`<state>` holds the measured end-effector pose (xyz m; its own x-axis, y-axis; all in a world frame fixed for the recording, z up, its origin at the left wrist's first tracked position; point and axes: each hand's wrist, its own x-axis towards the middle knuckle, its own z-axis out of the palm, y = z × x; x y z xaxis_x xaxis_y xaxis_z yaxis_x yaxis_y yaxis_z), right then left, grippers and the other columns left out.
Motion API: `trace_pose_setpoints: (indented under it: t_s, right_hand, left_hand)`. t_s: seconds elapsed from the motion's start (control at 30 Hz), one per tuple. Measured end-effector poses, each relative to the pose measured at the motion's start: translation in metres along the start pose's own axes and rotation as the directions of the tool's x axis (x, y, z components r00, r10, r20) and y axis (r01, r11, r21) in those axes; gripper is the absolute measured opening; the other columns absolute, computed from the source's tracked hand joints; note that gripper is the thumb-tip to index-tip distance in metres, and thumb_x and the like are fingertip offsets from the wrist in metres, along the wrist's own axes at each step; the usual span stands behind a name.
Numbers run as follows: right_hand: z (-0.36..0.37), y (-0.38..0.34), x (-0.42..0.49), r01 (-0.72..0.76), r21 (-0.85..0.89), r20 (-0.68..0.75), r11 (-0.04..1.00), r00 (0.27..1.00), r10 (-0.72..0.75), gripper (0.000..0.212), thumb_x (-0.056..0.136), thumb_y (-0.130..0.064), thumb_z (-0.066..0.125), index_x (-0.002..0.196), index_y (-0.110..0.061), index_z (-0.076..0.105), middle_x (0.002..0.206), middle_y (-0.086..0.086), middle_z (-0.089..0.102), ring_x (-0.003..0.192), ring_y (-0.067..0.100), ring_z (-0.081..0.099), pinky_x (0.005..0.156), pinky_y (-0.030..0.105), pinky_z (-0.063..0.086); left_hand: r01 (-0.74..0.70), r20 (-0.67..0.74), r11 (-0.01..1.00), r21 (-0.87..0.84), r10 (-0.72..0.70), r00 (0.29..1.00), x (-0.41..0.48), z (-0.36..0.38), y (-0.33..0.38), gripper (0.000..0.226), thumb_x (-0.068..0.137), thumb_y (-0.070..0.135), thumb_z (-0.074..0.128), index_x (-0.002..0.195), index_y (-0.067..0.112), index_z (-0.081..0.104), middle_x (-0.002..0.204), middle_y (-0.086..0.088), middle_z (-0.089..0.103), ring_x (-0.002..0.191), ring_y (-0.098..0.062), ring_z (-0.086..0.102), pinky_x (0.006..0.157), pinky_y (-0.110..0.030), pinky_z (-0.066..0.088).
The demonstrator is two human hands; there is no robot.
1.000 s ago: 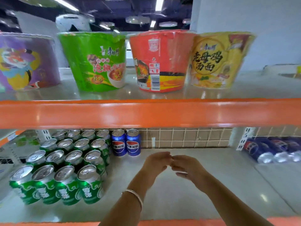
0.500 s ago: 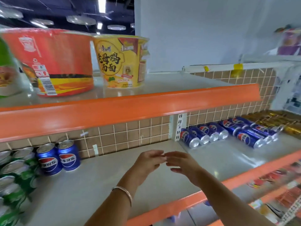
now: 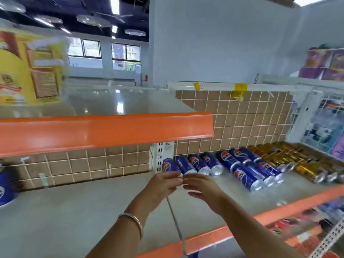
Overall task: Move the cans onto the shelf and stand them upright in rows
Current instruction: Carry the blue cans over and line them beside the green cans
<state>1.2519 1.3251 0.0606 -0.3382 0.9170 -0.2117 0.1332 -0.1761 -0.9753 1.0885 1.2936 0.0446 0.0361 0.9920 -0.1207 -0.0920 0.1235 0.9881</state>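
Several blue cans (image 3: 223, 165) lie on their sides on the right part of the grey shelf (image 3: 93, 211), with gold cans (image 3: 290, 162) lying beyond them. My left hand (image 3: 161, 189) and my right hand (image 3: 203, 189) hover side by side over the shelf, just in front of the nearest lying blue cans. Their fingertips almost meet, the fingers are loosely bent, and neither holds anything. A bracelet sits on my left wrist. One upright blue can (image 3: 5, 187) shows at the far left edge, blurred.
An orange-edged upper shelf (image 3: 104, 131) overhangs the left part and carries a yellow noodle tub (image 3: 28, 67). A white upright post (image 3: 161, 157) divides the two shelf sections. Brown tiled backing runs behind. Purple packages (image 3: 327, 66) sit at the far right.
My view has swung right: the green cans and most noodle tubs left the frame, and the lying blue and gold cans came nearer. Both hands have stayed together, empty.
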Motion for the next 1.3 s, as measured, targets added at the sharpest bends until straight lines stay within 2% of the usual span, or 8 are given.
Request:
trace_pose_setpoints:
  t_s: [0.33, 0.43, 0.63, 0.83, 0.97, 1.1, 1.2, 1.3]
  right_hand:
    - [-0.030, 0.001, 0.057, -0.009, 0.041, 0.071, 0.999, 0.997, 0.006, 0.017, 0.088, -0.013, 0.061, 0.103, -0.015, 0.069, 0.102, 0.008, 0.071, 0.094, 0.018, 0.066, 0.092, 0.035, 0.049]
    - [-0.034, -0.002, 0.074, -0.008, 0.055, 0.067, 0.998, 0.998, 0.004, 0.017, 0.087, -0.013, 0.062, 0.101, -0.016, 0.070, 0.092, 0.005, 0.072, 0.087, 0.013, 0.066, 0.084, 0.031, 0.050]
    - [-0.050, 0.003, 0.105, -0.025, 0.067, 0.066, 0.997, 0.998, 0.021, 0.017, 0.087, -0.015, 0.061, 0.101, -0.017, 0.070, 0.085, 0.000, 0.073, 0.082, 0.012, 0.067, 0.073, 0.025, 0.049]
    - [-0.056, 0.001, 0.134, -0.067, 0.055, 0.181, 0.996, 0.982, 0.056, 0.009, 0.086, -0.015, 0.062, 0.090, -0.019, 0.069, 0.083, 0.002, 0.067, 0.083, 0.017, 0.063, 0.075, 0.030, 0.046]
    - [-0.057, 0.001, 0.154, -0.012, -0.133, 0.107, 0.991, 0.994, 0.027, 0.014, 0.083, -0.004, 0.062, 0.093, 0.001, 0.071, 0.069, 0.000, 0.059, 0.077, 0.018, 0.056, 0.071, 0.032, 0.044]
    - [-0.058, 0.001, 0.181, 0.029, -0.505, 0.022, 0.863, 1.000, -0.021, 0.022, 0.087, -0.010, 0.051, 0.091, -0.002, 0.070, 0.088, 0.015, 0.067, 0.081, 0.024, 0.055, 0.073, 0.031, 0.042]
    - [-0.054, 0.001, 0.187, 0.051, -0.713, 0.037, 0.699, 0.999, -0.036, 0.034, 0.093, -0.021, 0.046, 0.113, 0.002, 0.061, 0.115, 0.019, 0.064, 0.099, 0.030, 0.058, 0.078, 0.029, 0.045]
    - [-0.044, 0.005, 0.189, 0.107, -0.840, 0.090, 0.532, 0.994, -0.058, 0.038, 0.092, -0.029, 0.046, 0.115, -0.002, 0.057, 0.118, 0.015, 0.062, 0.110, 0.031, 0.055, 0.083, 0.029, 0.040]
  left_hand:
    - [0.032, -0.099, 0.999, -0.030, -0.035, 0.994, 0.065, 0.012, 0.000, 0.022, 0.084, 0.011, 0.067, 0.106, 0.012, 0.069, 0.111, -0.015, 0.069, 0.110, -0.031, 0.062, 0.094, -0.034, 0.050]
    - [0.024, -0.071, 1.000, 0.005, -0.024, 0.997, 0.085, 0.012, 0.001, 0.014, 0.085, 0.010, 0.065, 0.095, 0.013, 0.074, 0.103, -0.011, 0.071, 0.101, -0.023, 0.065, 0.096, -0.035, 0.047]
    - [0.071, -0.113, 0.994, -0.079, -0.080, 0.990, 0.114, 0.018, -0.006, 0.021, 0.086, 0.005, 0.064, 0.107, 0.005, 0.068, 0.100, -0.011, 0.072, 0.091, -0.016, 0.070, 0.066, -0.014, 0.053]
    - [0.045, -0.245, 0.995, -0.093, -0.067, 0.967, 0.131, 0.020, -0.004, 0.019, 0.086, -0.002, 0.060, 0.104, -0.005, 0.066, 0.097, -0.022, 0.067, 0.090, -0.030, 0.063, 0.075, -0.030, 0.053]
    - [0.044, -0.405, 0.997, 0.060, -0.016, 0.914, 0.141, 0.018, -0.004, 0.008, 0.075, 0.005, 0.066, 0.080, -0.001, 0.069, 0.082, -0.017, 0.064, 0.082, -0.025, 0.060, 0.085, -0.041, 0.050]
    - [0.268, -0.680, 0.861, 0.431, 0.115, 0.724, 0.149, 0.012, -0.005, 0.017, 0.084, 0.008, 0.059, 0.067, 0.012, 0.057, 0.073, -0.004, 0.059, 0.066, -0.017, 0.055, 0.059, -0.023, 0.042]
    - [0.415, -0.666, 0.834, 0.364, -0.078, 0.741, 0.152, 0.003, -0.017, 0.020, 0.087, 0.023, 0.063, 0.079, 0.006, 0.055, 0.080, -0.009, 0.060, 0.071, -0.022, 0.056, 0.058, -0.026, 0.040]
    - [0.396, -0.582, 0.918, 0.007, -0.318, 0.748, 0.151, -0.004, -0.029, 0.035, 0.079, 0.025, 0.074, 0.098, -0.002, 0.062, 0.095, -0.020, 0.069, 0.087, -0.034, 0.068, 0.076, -0.039, 0.057]
